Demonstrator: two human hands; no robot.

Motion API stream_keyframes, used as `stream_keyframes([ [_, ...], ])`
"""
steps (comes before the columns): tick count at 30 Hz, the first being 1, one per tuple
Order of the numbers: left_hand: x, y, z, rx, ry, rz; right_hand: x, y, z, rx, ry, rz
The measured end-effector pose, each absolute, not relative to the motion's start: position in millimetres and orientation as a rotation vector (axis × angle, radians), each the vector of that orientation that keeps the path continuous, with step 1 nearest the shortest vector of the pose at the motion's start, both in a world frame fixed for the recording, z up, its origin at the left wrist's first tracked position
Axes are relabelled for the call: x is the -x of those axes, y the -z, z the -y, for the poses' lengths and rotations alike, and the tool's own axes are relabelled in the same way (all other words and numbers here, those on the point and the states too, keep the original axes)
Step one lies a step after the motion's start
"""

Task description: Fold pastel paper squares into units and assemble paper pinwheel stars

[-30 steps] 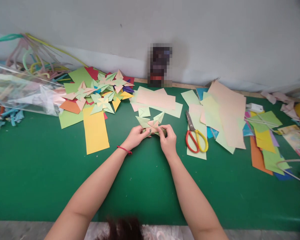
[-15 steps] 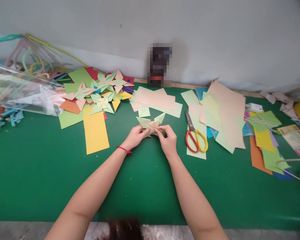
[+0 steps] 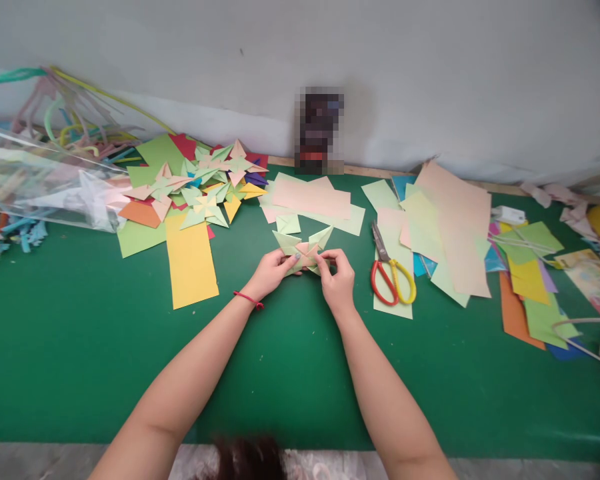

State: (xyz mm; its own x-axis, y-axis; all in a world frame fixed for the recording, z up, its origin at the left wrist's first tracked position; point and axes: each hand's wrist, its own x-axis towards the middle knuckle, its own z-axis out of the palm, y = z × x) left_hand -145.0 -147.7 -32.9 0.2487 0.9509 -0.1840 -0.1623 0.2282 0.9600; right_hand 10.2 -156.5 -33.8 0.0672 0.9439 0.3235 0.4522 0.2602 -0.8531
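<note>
Between my hands is a folded paper flower (image 3: 306,249), light green with a pink middle; two of its green points stick up and away from me. My left hand (image 3: 273,272), with a red cord at the wrist, pinches its left side. On the other side, my right hand (image 3: 339,275) grips it between thumb and fingers. The lower part of the flower is partly covered by my fingers. Just beyond it lies a small folded green paper square (image 3: 288,224).
Scissors (image 3: 387,267) with red and yellow handles rest on paper at the right. Pastel sheets (image 3: 313,198) lie behind my hands. Several finished paper flowers (image 3: 207,205) are piled at the left, near a yellow sheet (image 3: 193,263) and a clear bag (image 3: 55,183). Everything lies on a green table (image 3: 280,373).
My right fingers have shifted slightly on the flower, and its pink middle shows a little differently. Both hands stay in nearly the same place.
</note>
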Motion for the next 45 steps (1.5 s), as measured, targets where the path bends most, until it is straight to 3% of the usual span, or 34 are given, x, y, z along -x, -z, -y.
stream_keyframes([
  [45, 145.2, 30.4, 147.4, -0.918, -1.023, -0.986, -9.2, 27.7, 158.1, 1.305, -0.509, 1.665],
])
